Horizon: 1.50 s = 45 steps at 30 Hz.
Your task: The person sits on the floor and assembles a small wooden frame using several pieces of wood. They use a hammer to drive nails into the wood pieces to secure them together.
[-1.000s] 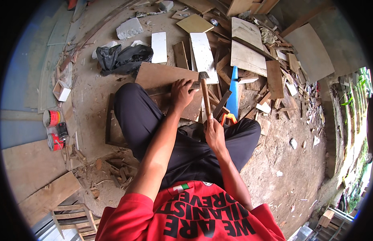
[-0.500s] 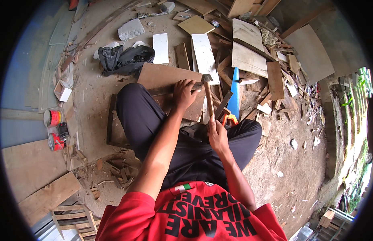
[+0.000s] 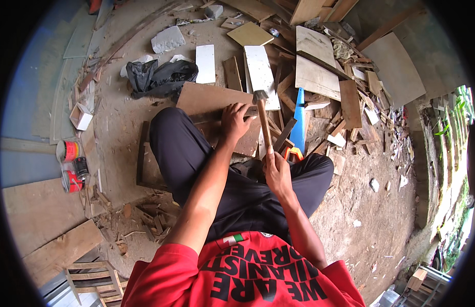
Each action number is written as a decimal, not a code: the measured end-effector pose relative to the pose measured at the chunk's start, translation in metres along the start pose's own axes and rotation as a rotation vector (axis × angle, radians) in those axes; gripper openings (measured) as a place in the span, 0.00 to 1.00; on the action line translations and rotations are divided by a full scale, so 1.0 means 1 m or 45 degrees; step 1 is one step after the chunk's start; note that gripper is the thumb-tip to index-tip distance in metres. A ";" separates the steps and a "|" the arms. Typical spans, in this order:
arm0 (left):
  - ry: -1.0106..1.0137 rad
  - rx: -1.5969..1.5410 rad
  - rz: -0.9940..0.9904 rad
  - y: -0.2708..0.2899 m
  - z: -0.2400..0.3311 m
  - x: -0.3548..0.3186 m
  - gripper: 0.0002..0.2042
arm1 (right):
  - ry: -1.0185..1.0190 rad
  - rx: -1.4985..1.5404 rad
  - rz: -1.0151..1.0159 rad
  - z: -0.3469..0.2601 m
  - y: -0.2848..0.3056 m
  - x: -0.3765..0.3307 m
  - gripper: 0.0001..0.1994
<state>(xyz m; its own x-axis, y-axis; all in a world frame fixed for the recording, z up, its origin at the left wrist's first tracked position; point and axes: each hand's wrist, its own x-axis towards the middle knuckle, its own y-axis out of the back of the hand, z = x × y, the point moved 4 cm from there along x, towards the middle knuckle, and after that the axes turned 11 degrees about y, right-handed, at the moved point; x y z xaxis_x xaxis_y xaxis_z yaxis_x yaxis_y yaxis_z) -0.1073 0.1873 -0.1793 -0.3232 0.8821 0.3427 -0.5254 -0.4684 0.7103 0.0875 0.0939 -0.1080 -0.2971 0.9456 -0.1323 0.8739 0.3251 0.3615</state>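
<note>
My right hand (image 3: 278, 173) is closed round the lower handle of a hammer (image 3: 265, 123). The dark metal head of the hammer points away from me, by the right end of a dark wooden strip (image 3: 207, 117). Fingers bent over that strip, my left hand (image 3: 235, 122) grips it against a brown wooden board (image 3: 209, 97) lying in front of my crossed legs. Whether the hammer head touches the strip, I cannot tell. A handsaw (image 3: 298, 123) with a blue blade and orange handle rests by my right knee.
Wood offcuts (image 3: 351, 102) are heaped at the far right. Beyond the board lie a black plastic bag (image 3: 161, 78), white panels (image 3: 205, 64) and a concrete lump (image 3: 167, 39). Cans (image 3: 72, 165) stand at the left, and a slatted wooden piece (image 3: 94, 279) lies at the lower left.
The hammer head has shifted slightly left and away from me, with its handle tilting a little more. My left hand keeps its place on the strip.
</note>
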 end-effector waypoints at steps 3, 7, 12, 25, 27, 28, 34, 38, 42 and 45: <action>-0.008 0.001 0.034 0.000 -0.003 -0.002 0.22 | 0.123 0.200 0.049 -0.040 0.008 -0.004 0.22; -0.009 -0.009 0.027 -0.001 0.000 -0.001 0.22 | 0.430 0.070 0.178 -0.049 0.016 0.001 0.20; 0.017 0.047 -0.015 -0.004 -0.001 -0.002 0.22 | -0.096 0.092 0.045 0.007 0.010 0.002 0.27; -0.016 0.098 -0.040 -0.002 0.001 -0.003 0.21 | -0.121 -0.021 -0.020 -0.006 0.022 0.010 0.29; -0.020 0.086 -0.033 -0.001 0.000 -0.001 0.21 | -0.050 0.080 0.019 -0.022 0.027 0.008 0.27; -0.024 0.075 -0.017 0.000 0.000 -0.002 0.21 | 0.005 0.122 0.049 -0.033 0.029 0.008 0.27; -0.030 0.078 -0.006 -0.002 -0.001 -0.005 0.23 | 0.522 0.067 0.150 -0.035 0.020 0.006 0.21; -0.008 0.098 -0.018 -0.003 0.001 -0.004 0.23 | 0.167 -0.128 0.031 0.009 0.005 0.008 0.25; 0.008 0.086 -0.036 -0.003 -0.001 -0.006 0.23 | -0.070 0.059 -0.023 -0.016 0.016 0.006 0.28; -0.022 0.098 -0.003 -0.001 0.001 -0.003 0.23 | 0.124 0.032 0.034 -0.026 0.018 0.011 0.27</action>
<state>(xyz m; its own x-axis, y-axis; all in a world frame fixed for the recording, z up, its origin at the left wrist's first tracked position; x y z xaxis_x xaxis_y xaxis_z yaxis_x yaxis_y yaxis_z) -0.1054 0.1850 -0.1804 -0.3083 0.8842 0.3509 -0.4640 -0.4618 0.7559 0.0902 0.1105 -0.0793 -0.3086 0.9506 -0.0325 0.8910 0.3008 0.3400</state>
